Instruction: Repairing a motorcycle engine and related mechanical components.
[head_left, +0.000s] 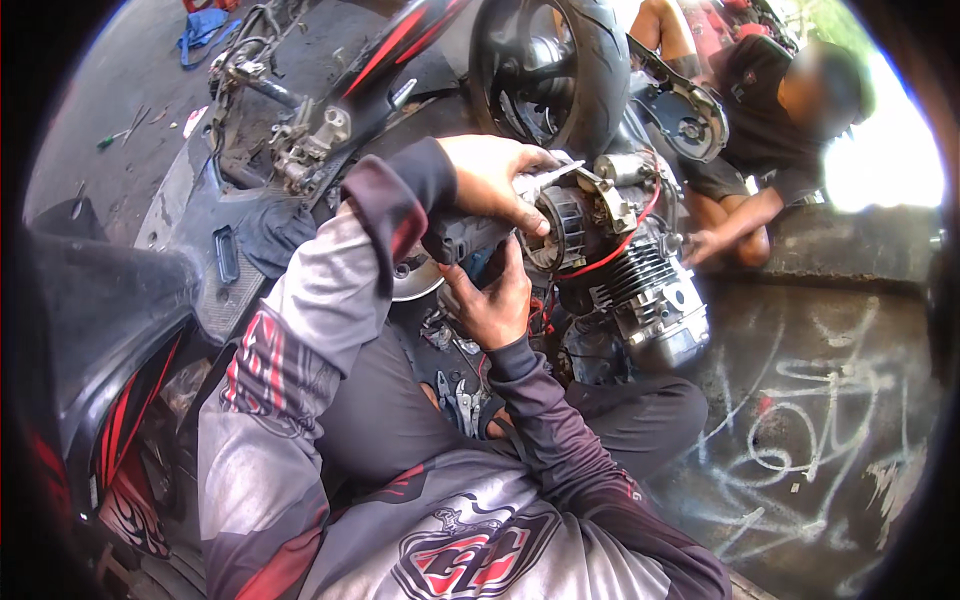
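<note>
A scooter engine (640,280) with black cooling fins sits in front of me, a finned ring (568,228) and a red wire (632,238) on its near side. Against this side is a dark housing part (462,238). My left hand (492,178) grips it from above, thumb lying down by the finned ring and fingers partly hidden behind. From below, my right hand (494,305) pinches its lower edge between thumb and fingers. Whether the part is fixed to the engine or loose, I cannot tell.
A rear wheel (602,75) stands beyond the engine. At right another person (760,110) sits with a hand (703,246) beside the engine. Locking pliers (462,408) lie near my legs. Scooter bodywork (110,300) is at left, a marked concrete surface (800,430) at right.
</note>
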